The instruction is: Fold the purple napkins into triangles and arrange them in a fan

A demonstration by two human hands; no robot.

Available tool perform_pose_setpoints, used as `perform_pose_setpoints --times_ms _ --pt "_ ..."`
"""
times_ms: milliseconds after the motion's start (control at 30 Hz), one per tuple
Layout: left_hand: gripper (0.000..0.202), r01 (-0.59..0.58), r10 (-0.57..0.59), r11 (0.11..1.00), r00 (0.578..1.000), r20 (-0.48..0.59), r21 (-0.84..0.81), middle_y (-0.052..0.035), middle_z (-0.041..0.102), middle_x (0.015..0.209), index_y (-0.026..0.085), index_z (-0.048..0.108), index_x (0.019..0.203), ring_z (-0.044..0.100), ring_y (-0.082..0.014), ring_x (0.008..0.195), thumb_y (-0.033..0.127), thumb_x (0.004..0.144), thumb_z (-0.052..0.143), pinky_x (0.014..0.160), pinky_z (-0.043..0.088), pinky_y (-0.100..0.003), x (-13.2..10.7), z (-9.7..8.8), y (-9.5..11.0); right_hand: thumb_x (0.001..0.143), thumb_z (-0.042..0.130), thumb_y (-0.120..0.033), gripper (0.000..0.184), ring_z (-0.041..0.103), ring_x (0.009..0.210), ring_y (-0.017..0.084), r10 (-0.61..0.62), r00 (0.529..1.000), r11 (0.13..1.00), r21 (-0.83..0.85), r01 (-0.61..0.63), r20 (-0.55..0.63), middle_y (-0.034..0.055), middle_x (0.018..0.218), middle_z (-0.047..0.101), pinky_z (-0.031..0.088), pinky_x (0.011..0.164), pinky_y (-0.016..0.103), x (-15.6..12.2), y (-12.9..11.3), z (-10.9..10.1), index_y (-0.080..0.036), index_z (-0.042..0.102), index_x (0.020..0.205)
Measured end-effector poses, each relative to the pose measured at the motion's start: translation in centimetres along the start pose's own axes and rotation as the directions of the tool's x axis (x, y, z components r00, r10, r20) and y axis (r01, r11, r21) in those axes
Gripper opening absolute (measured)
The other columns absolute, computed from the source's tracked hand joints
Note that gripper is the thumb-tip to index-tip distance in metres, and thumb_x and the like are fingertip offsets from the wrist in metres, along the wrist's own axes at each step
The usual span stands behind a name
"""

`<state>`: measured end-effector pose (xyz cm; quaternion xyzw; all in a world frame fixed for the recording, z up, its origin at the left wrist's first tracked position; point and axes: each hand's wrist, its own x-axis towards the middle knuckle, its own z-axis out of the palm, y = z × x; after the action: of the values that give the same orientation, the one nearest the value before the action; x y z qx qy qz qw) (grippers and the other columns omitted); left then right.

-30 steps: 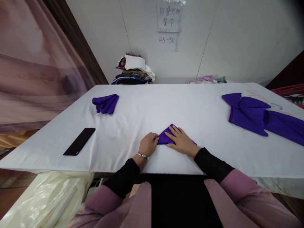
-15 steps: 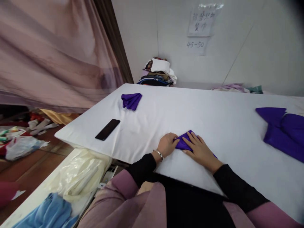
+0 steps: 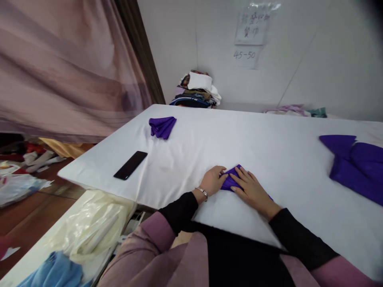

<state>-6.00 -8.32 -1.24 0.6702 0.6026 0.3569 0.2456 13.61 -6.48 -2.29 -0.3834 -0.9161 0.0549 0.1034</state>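
Observation:
A small purple cloth napkin (image 3: 229,180), folded to a pointed shape, lies on the white table (image 3: 239,139) near its front edge. My left hand (image 3: 212,181), with a bracelet at the wrist, is curled and pinches the napkin's left corner. My right hand (image 3: 253,189) lies flat on top of the napkin with fingers stretched out, hiding much of it.
A folded purple napkin (image 3: 162,126) sits at the far left and a black phone (image 3: 130,164) lies near the left edge. A pile of purple cloths (image 3: 354,165) is at the right. Stacked clothes (image 3: 196,89) stand by the wall. Plastic bags (image 3: 89,223) lie below left.
The camera view has swung to the left, then shifted slightly. Both hands have stayed on the purple napkin in almost the same pose.

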Motion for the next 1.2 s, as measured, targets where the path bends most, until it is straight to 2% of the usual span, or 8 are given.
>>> perform_pose_setpoints --times_ms 167,300,433,600,667,800,1000,1200 --pt "0.023 -0.005 0.005 0.997 1.0 -0.004 0.074 -0.0015 0.063 0.085 0.019 0.062 0.104 0.059 -0.0147 0.076 0.022 0.081 0.057 0.075 0.048 -0.029 0.1 0.0 -0.1 0.093 0.03 -0.054 0.057 0.018 0.14 0.027 0.022 0.999 1.0 0.009 -0.022 0.044 0.0113 0.151 0.028 0.023 0.11 0.05 0.2 -0.3 -0.7 -0.022 0.042 0.139" --pt "0.023 0.055 -0.06 0.996 0.995 0.075 0.064 -0.0006 0.064 0.081 0.02 0.063 0.102 0.06 -0.0147 0.073 0.028 0.081 0.057 0.071 0.048 -0.027 0.8 -0.8 0.1 0.092 0.032 -0.056 0.059 0.017 0.141 0.027 0.015 0.999 1.0 0.018 -0.016 0.05 0.0116 0.151 0.026 0.022 0.11 0.05 0.2 -0.4 -1.0 -0.023 0.039 0.141" --pt "0.025 0.062 -0.081 0.993 0.977 0.196 0.103 -0.0033 0.069 0.089 0.019 0.065 0.101 0.062 -0.0165 0.079 0.033 0.083 0.054 0.076 0.048 -0.028 3.2 -1.1 1.4 0.091 0.036 -0.057 0.062 0.017 0.14 0.028 0.002 1.0 0.998 0.065 -0.003 0.028 0.0137 0.15 0.027 0.021 0.11 0.052 0.2 -0.4 -1.1 -0.021 0.038 0.141" --pt "0.022 0.036 -0.076 0.988 0.96 0.269 0.148 -0.004 0.071 0.092 0.02 0.068 0.095 0.063 -0.0184 0.084 0.03 0.084 0.051 0.078 0.048 -0.029 5.8 0.4 2.6 0.091 0.041 -0.052 0.052 0.025 0.138 0.027 0.033 0.998 0.965 0.26 -0.017 -0.057 0.0117 0.146 0.038 0.023 0.11 0.054 0.1 -0.1 -1.0 -0.022 0.05 0.133" --pt "0.021 0.038 -0.068 0.992 0.964 0.256 0.121 -0.0033 0.071 0.089 0.021 0.068 0.092 0.064 -0.0179 0.082 0.029 0.084 0.051 0.076 0.048 -0.029 6.0 1.0 2.6 0.094 0.039 -0.044 0.044 0.034 0.134 0.024 0.117 0.981 0.919 0.391 -0.048 -0.154 0.0104 0.14 0.045 0.028 0.11 0.05 0.1 0.2 -0.8 -0.022 0.056 0.127" --pt "0.017 0.067 -0.077 0.996 0.982 0.17 0.064 -0.0027 0.07 0.087 0.021 0.067 0.091 0.063 -0.0166 0.078 0.028 0.081 0.056 0.073 0.049 -0.027 5.7 1.4 2.3 0.094 0.036 -0.034 0.039 0.044 0.127 0.02 0.34 0.894 0.827 0.545 -0.136 -0.293 0.0093 0.135 0.051 0.035 0.108 0.043 0.2 0.6 0.0 -0.021 0.058 0.123" --pt "0.015 0.071 -0.075 0.997 0.975 0.211 0.027 -0.0007 0.07 0.081 0.021 0.067 0.086 0.063 -0.0161 0.075 0.032 0.079 0.059 0.071 0.048 -0.027 6.2 1.6 2.6 0.088 0.038 -0.023 0.044 0.047 0.124 0.022 0.345 0.893 0.828 0.542 -0.145 -0.289 0.0113 0.133 0.052 0.037 0.107 0.046 0.5 1.1 0.8 -0.018 0.052 0.129" --pt "0.016 0.106 -0.103 0.994 0.972 0.212 -0.004 0.0 0.071 0.08 0.022 0.067 0.087 0.064 -0.0166 0.076 0.034 0.08 0.058 0.07 0.049 -0.028 6.2 2.4 2.5 0.086 0.041 -0.022 0.048 0.049 0.122 0.021 0.417 0.878 0.745 0.641 -0.183 -0.234 0.0092 0.133 0.053 0.038 0.106 0.045 0.4 1.2 0.2 -0.02 0.048 0.133"
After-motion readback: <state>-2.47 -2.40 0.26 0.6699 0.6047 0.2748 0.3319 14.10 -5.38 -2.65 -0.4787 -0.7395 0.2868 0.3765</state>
